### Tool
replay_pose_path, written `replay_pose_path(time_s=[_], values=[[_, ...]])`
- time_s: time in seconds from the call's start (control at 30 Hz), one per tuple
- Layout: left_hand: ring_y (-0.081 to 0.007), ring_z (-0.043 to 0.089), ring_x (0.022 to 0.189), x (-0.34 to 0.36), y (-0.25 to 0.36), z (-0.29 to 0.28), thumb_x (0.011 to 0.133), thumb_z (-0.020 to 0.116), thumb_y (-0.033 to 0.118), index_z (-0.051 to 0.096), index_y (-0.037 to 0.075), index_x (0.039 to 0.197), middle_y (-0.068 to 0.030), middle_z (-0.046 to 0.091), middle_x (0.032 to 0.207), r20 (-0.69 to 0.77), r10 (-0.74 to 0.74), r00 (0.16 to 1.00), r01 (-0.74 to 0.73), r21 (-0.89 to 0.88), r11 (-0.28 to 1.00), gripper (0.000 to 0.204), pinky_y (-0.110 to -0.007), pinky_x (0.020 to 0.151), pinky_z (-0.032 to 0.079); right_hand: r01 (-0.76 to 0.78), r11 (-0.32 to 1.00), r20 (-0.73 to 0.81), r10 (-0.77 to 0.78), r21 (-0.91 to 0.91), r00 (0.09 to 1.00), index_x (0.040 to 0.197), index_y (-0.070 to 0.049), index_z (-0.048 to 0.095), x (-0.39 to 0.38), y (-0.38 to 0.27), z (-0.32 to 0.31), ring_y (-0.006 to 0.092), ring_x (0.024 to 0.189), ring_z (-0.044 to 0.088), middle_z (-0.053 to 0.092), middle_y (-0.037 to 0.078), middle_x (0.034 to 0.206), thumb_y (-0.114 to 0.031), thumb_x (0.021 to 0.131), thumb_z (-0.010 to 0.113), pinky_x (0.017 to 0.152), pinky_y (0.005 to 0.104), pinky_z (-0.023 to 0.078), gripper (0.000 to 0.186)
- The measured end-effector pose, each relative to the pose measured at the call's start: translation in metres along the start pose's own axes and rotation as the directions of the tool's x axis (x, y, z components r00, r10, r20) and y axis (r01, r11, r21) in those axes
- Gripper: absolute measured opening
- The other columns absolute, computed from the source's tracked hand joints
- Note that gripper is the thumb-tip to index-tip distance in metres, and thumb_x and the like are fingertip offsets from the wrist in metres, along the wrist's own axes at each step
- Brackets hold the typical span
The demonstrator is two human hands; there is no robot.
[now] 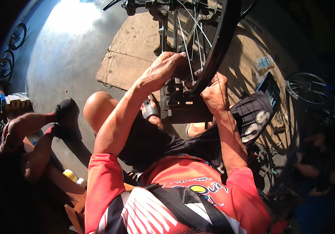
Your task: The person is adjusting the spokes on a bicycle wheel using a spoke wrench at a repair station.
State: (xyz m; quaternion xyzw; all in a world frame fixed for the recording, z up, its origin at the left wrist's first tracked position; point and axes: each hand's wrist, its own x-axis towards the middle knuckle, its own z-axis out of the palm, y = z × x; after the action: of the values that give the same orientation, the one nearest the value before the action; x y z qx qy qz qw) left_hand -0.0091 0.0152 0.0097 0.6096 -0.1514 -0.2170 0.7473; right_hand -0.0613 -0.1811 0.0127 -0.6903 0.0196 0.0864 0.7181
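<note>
A spoked bicycle wheel (218, 54) stands upright in a dark metal stand (171, 103) with slotted plates, between my knees. My left hand (170, 64) is closed at the left side of the spokes, low near the rim. Its fingertips are in shadow, and what they pinch is hidden. At the right side of the rim is my right hand (215, 93), its fingers curled round the lower part of the wheel. The rim covers some of those fingertips.
Flattened cardboard (126, 46) lies under the stand on the grey floor. Another wheel (308, 88), a blue tray (269, 87) and a clear plastic packet (264, 63) lie to the right. A person's shoe (68, 117) and bare legs are at left, near a wooden bench (64, 185).
</note>
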Motion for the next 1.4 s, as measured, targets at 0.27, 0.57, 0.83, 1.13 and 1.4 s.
replay_pose_path(time_s=[0.27,0.57,0.83,1.13,1.4], values=[[-0.0251,0.060,0.121,0.000,-0.022,-0.005,0.086,0.082,0.034,0.051,-0.009,0.136,-0.0219,0.060,0.134,-0.009,-0.144,0.989,0.144,0.037,0.989,0.073,-0.035,0.101,0.049,0.000,0.961,0.116,-0.034,0.276,0.993,0.110,0.003,0.059,0.007,0.004,-0.015,0.0157,0.087,0.071,0.069,0.009,0.095,0.009,0.081,0.075,0.079,0.0292,0.061,0.034],[-0.0229,0.068,0.070,0.007,0.005,0.032,0.079,0.079,0.022,0.068,-0.003,0.096,-0.0155,0.069,0.075,-0.106,0.019,0.994,0.051,0.620,0.783,0.033,-0.037,0.065,0.052,-0.010,0.997,0.104,0.003,0.071,0.995,0.108,0.004,0.061,0.006,0.009,-0.020,0.0136,0.082,0.069,0.070,0.010,0.096,0.017,0.081,0.060,0.070,0.0284,0.062,0.029],[-0.0276,0.067,0.068,0.012,-0.004,0.016,0.094,0.062,0.016,0.068,0.000,0.102,-0.0194,0.066,0.076,-0.091,0.101,0.991,-0.038,0.530,0.847,0.019,-0.040,0.064,0.051,0.049,0.984,-0.008,-0.048,0.171,0.999,0.095,0.002,0.063,0.006,0.003,-0.013,0.0122,0.073,0.069,0.071,0.008,0.086,0.001,0.081,0.081,0.066,0.0271,0.060,0.023],[-0.0215,0.062,0.112,-0.001,-0.016,-0.001,0.096,0.071,0.020,0.050,0.001,0.140,-0.0148,0.063,0.127,-0.001,-0.122,0.993,0.121,0.105,0.987,0.052,-0.031,0.095,0.052,-0.013,0.981,0.091,-0.005,0.193,0.996,0.104,0.003,0.060,0.004,-0.010,-0.007,0.0133,0.079,0.070,0.069,0.007,0.095,0.011,0.078,0.076,0.073,0.0248,0.060,0.031],[-0.0218,0.068,0.078,0.009,-0.002,0.030,0.082,0.072,0.014,0.067,0.001,0.101,-0.0139,0.071,0.084,-0.108,0.102,0.989,-0.017,0.595,0.803,0.023,-0.038,0.074,0.054,-0.029,0.999,0.116,0.025,0.035,0.993,0.105,0.003,0.062,0.007,0.003,-0.021,0.0124,0.076,0.068,0.070,0.007,0.090,0.011,0.082,0.068,0.069,0.0279,0.060,0.025]])
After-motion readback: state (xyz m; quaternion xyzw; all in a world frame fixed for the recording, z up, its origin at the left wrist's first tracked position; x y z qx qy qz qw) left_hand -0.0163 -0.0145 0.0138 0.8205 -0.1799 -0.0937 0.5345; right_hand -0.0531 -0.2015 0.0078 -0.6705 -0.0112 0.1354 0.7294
